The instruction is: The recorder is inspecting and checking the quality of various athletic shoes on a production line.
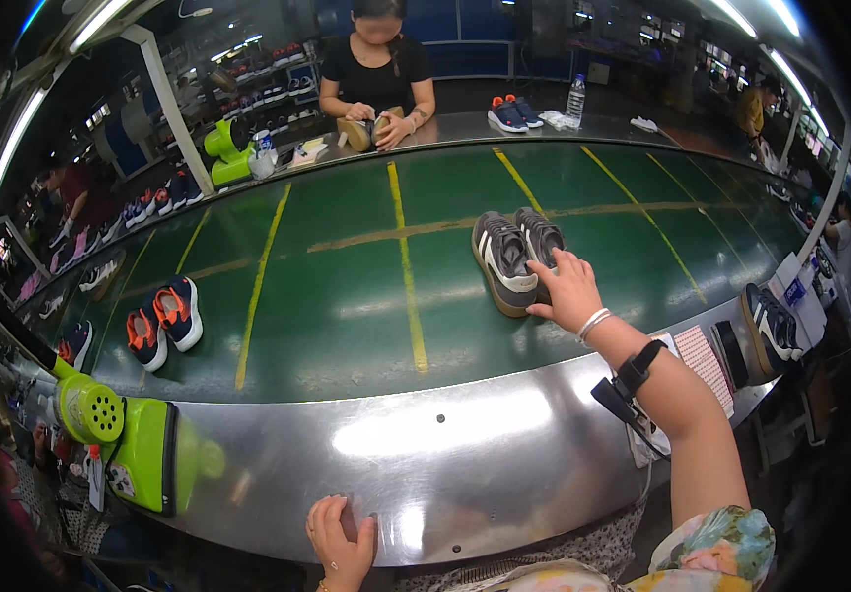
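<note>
A pair of grey sneakers with white stripes and tan soles (504,259) stands on the green conveyor belt (347,306), right of the middle. My right hand (568,289) reaches over the belt to their heels. Its thumb and fingers close about the heel of the right-hand sneaker, which the hand partly hides. Down at the near edge of the steel table (425,483), my left hand (340,543) rests with thumb and fingers apart and holds nothing. A pale band and a black strap device (635,370) circle my right wrist and forearm.
Navy-and-orange sneakers (164,324) stand on the belt at left. A green fan (115,439) is on the table's left. A dark striped sneaker (769,331) and printed sheet (704,370) lie at right. Across the belt, a person (376,79) handles a shoe near a bottle (575,101).
</note>
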`<state>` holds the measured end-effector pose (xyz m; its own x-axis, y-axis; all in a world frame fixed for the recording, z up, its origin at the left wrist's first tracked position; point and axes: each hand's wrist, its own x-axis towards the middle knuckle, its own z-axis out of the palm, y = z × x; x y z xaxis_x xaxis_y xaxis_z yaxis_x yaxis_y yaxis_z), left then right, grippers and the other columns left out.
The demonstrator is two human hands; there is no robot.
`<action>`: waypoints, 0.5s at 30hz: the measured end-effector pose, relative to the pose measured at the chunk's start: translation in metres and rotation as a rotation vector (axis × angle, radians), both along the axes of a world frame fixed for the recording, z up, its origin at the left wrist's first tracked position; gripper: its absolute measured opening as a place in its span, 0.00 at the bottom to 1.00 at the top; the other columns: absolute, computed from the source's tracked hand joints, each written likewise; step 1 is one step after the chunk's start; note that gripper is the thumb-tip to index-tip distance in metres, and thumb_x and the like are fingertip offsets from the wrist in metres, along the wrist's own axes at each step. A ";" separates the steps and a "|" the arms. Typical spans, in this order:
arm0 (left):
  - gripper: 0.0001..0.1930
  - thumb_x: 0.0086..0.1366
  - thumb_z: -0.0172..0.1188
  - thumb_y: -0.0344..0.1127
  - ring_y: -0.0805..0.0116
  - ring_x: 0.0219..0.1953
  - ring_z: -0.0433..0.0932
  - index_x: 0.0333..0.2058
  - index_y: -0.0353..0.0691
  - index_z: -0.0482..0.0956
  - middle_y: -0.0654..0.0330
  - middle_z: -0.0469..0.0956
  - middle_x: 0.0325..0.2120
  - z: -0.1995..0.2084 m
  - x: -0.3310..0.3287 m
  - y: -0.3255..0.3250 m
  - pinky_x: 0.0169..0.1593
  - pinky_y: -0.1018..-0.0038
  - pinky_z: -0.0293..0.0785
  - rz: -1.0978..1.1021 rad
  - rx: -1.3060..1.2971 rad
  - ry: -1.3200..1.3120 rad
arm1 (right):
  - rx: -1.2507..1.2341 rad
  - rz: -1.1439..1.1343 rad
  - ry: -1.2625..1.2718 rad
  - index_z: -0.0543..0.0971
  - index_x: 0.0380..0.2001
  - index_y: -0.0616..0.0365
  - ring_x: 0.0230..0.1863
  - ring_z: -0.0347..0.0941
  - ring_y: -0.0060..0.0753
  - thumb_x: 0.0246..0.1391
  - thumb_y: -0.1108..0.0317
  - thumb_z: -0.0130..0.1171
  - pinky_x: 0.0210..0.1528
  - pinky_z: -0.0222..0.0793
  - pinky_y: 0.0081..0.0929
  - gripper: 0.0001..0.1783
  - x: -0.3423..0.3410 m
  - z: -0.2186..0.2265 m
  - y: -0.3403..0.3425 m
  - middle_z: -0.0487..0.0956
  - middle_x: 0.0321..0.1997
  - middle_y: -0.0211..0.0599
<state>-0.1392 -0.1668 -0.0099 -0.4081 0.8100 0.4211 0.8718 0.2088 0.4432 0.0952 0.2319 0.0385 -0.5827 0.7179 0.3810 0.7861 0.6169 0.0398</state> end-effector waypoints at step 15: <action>0.14 0.55 0.58 0.35 0.47 0.44 0.69 0.39 0.33 0.74 0.46 0.72 0.39 0.002 -0.012 -0.006 0.49 0.59 0.64 -0.046 0.055 -0.086 | -0.478 0.265 -0.119 0.80 0.34 0.51 0.34 0.76 0.45 0.45 0.33 0.51 0.35 0.69 0.38 0.32 -0.009 0.030 -0.042 0.80 0.29 0.41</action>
<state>-0.1514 -0.1724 -0.0083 -0.4079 0.8051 0.4307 0.8381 0.1429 0.5265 0.0860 0.1904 0.0685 -0.7858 0.6177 -0.0303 0.6088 0.7639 -0.2143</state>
